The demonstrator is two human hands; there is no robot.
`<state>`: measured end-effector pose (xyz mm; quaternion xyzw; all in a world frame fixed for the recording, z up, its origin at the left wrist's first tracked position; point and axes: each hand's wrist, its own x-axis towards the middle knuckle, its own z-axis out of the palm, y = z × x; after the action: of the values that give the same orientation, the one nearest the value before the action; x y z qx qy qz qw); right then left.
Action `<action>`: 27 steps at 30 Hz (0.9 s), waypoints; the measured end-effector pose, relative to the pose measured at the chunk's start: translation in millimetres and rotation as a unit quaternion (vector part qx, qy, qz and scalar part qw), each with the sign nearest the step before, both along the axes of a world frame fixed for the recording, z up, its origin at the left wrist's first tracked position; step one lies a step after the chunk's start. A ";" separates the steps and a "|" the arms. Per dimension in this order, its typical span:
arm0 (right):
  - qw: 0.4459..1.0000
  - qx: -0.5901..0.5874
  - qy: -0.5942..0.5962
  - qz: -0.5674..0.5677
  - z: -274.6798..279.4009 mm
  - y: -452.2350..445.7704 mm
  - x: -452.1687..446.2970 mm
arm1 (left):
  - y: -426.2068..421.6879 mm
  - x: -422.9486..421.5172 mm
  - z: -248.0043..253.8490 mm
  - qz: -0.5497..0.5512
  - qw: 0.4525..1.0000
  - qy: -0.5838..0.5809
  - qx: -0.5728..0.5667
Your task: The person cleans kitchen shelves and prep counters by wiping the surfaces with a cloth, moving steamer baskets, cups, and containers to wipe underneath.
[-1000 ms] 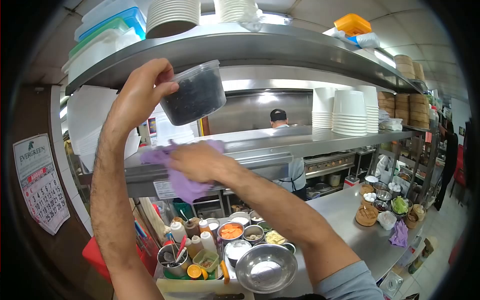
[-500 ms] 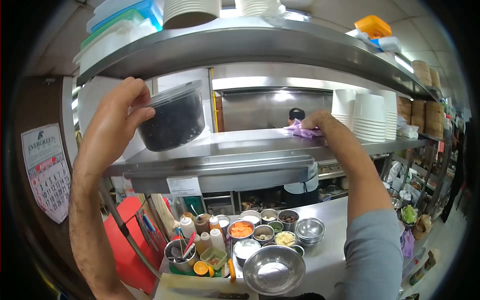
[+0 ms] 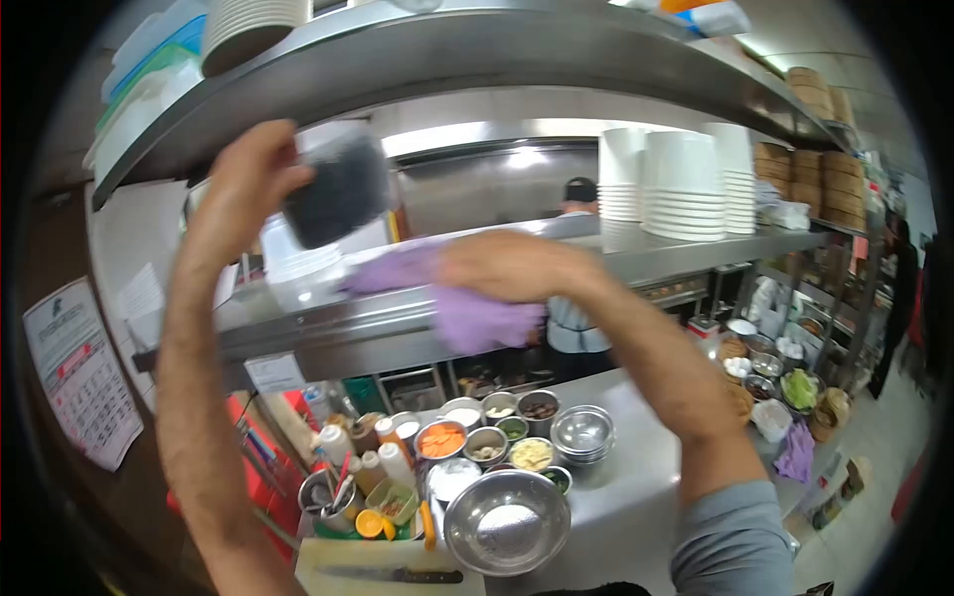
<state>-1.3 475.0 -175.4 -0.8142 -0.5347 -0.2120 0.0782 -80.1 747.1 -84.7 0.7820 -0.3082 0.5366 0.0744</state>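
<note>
My left hand (image 3: 253,179) grips the rim of a clear plastic tub (image 3: 338,189) with dark contents, lifted above the middle steel shelf (image 3: 636,263). In my right hand (image 3: 507,266) is a purple cloth (image 3: 487,320), pressed on that shelf near its front edge, with part of it hanging over. The hand and cloth are smeared by motion. Behind the tub, a stack of pale plastic containers (image 3: 298,260) stands on the shelf.
Stacked white paper bowls (image 3: 681,189) occupy the shelf's right part. Below are a steel mixing bowl (image 3: 507,526), a knife (image 3: 397,574) on a cutting board (image 3: 318,556), squeeze bottles (image 3: 393,462) and ingredient pots. A co-worker (image 3: 579,323) stands beyond the shelf.
My right hand has swept the purple cloth leftward along the shelf, from beside the paper bowls to near the tub. My left hand still holds the tub up. The view has shifted right.
</note>
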 end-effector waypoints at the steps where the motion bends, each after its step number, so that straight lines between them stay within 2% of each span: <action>1: 0.992 0.091 -0.080 -0.039 -21.0 -36.5 9.5 | -16.8 7.4 -4.7 0.006 1.000 -0.001 0.004; 2: 0.982 0.110 -0.109 -0.110 -21.6 -62.7 -18.2 | -29.8 16.5 -7.9 0.015 1.000 0.010 0.025; 4: 0.924 0.206 -0.267 -0.178 -44.9 -102.3 -30.1 | -61.2 35.9 -16.5 0.003 0.998 0.042 0.043; 6: 0.896 0.237 -0.324 -0.188 -53.8 -128.3 -33.7 | -93.6 54.4 -26.7 -0.024 0.997 0.034 0.064; 7: 0.898 0.238 -0.324 -0.179 -59.0 -133.0 -32.3 | -111.6 61.1 -30.8 -0.024 0.996 0.038 0.071; 9: 0.872 0.358 -0.320 -0.095 -68.8 -140.5 -29.5 | -142.2 74.7 -38.7 -0.026 0.996 0.025 0.078; 13: 0.834 0.403 -0.367 -0.085 -93.1 -143.3 -9.8 | -193.3 88.6 -41.6 -0.066 0.995 0.019 0.077; 15: 0.801 0.463 -0.372 -0.065 -96.9 -140.0 -3.6 | -216.2 89.9 -43.6 -0.080 0.994 0.012 0.079; 19: 0.785 0.485 -0.381 -0.059 -97.6 -137.4 0.2 | -220.8 84.0 -38.8 -0.141 0.987 0.014 0.073; 22: 0.794 0.467 -0.384 -0.059 -98.8 -141.3 -0.8 | -142.8 123.9 -3.6 -0.077 0.996 -0.018 0.039; 23: 0.801 0.450 -0.392 -0.055 -98.8 -142.6 -2.0 | -114.6 111.5 8.5 0.051 0.996 0.033 0.059; 25: 0.804 0.435 -0.402 -0.057 -99.6 -147.0 -4.2 | -50.0 131.6 12.3 0.223 0.973 0.040 0.046; 27: 0.818 0.416 -0.394 -0.056 -101.6 -148.0 -4.8 | 5.4 143.4 13.3 0.327 0.936 0.124 0.036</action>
<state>-6.1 327.0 -277.0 -0.5799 -0.3339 -0.7210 0.1798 63.2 752.6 -71.5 0.9019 -0.0430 0.4191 -0.0954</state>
